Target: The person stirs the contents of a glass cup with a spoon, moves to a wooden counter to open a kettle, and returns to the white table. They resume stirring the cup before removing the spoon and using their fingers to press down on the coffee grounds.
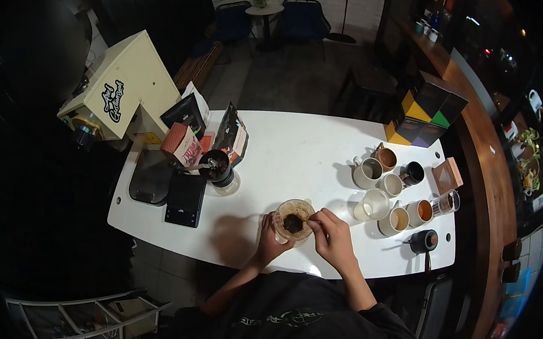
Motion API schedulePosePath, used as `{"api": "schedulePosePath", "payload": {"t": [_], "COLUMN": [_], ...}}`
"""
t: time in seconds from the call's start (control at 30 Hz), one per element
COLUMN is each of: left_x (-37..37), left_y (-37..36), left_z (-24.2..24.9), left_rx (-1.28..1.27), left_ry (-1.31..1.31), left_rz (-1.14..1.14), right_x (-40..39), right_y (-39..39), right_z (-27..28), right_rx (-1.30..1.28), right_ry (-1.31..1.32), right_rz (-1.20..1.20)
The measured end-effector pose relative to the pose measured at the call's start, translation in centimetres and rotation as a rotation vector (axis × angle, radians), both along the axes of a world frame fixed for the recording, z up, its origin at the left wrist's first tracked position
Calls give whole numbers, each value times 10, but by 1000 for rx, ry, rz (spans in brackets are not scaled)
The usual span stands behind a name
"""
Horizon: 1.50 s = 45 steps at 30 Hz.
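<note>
A clear coffee dripper (pixel 285 232) stands near the front edge of the white table. Inside it is a paper filter (pixel 294 206) stained brown, with dark wet coffee grounds (pixel 293 223) at the bottom. My left hand (pixel 268 244) curls around the dripper's left side, thumb at the front. At the right rim, my right hand (pixel 333 237) is closed in a pinch beside the filter's edge. Whether it grips the filter or a thin tool there I cannot make out.
Several mugs and cups (pixel 367 173) stand at the right, with a glass server (pixel 372 205) and a small dark pot (pixel 423 241). At the left are a hand grinder (pixel 216 167), a black scale (pixel 185 200), coffee bags (pixel 231 134) and a cream machine (pixel 124 91). Boxes (pixel 426 108) sit back right.
</note>
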<state>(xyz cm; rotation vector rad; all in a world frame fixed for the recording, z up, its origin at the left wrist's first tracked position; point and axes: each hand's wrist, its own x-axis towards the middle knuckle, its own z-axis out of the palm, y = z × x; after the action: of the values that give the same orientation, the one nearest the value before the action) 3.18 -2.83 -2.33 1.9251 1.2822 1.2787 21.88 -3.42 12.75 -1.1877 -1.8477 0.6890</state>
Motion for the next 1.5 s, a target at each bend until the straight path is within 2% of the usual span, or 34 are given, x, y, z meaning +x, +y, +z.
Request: {"api": "schedulePosePath", "payload": {"t": [0.07, 0.13, 0.27, 0.37, 0.43, 0.67, 0.73, 0.83, 0.97, 1.03, 1.13, 1.23, 1.43, 1.5], "left_x": [-2, -1, 2, 1, 1, 0, 0, 0, 0, 0, 0, 1, -1, -2], "left_y": [0, 1, 1, 1, 1, 2, 2, 1, 1, 0, 1, 1, 0, 1], "left_z": [-4, 0, 10, 8, 3, 0, 0, 1, -2, -2, -2, -3, -5, -6], "left_rx": [-11, -26, 4, -28, 9, -2, -11, -18, 15, -3, 4, -12, -18, -20], "left_ry": [41, 28, 32, 38, 36, 49, 37, 31, 67, 35, 36, 29, 48, 49], "left_rz": [-10, -10, 6, 6, 13, -1, 4, 4, 9, 20, 8, 8, 5, 6], "right_x": [-1, 0, -2, -2, -1, -2, -2, -2, 1, 0, -1, 2, 2, 3], "right_y": [0, 1, 2, 0, 0, 3, 3, 3, 3, 3, 5, 3, 4, 5], "right_z": [1, 0, -3, 3, 6, -3, -5, -2, 2, 6, -5, -5, -4, -1], "right_rx": [9, -33, 5, 6, -48, 32, 3, 28, -33, -58, 7, -21, -5, -18], "right_ry": [-47, 25, 50, -54, 36, -69, 33, 27, -43, 64, 54, 21, 18, 29], "right_rz": [-49, 13, -19, -72, 69, -35, 34, -42, 10, 21, -41, 34, -35, 12]}}
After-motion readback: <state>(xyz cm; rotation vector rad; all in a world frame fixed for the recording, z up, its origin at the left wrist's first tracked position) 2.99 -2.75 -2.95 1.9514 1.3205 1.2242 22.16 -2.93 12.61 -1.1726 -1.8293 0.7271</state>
